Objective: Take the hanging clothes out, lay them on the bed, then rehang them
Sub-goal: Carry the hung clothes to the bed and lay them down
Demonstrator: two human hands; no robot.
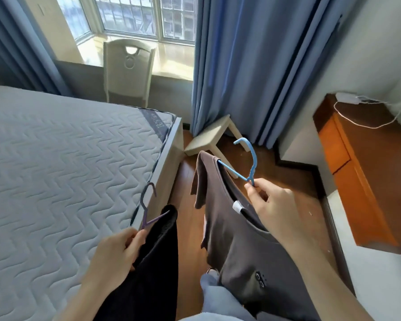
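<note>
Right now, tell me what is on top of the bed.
Nothing lies on the bed: only bare quilted mattress shows. The black garment and brown shirt hang from hangers in the hands. The left forearm covers its near corner.

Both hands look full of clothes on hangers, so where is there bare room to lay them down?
The quilted mattress is bare from its near edge to the far corner by the chair. It is tighter on the floor strip between bed and hanging garments, with the stool beyond. The wooden desk carries a cable.
</note>
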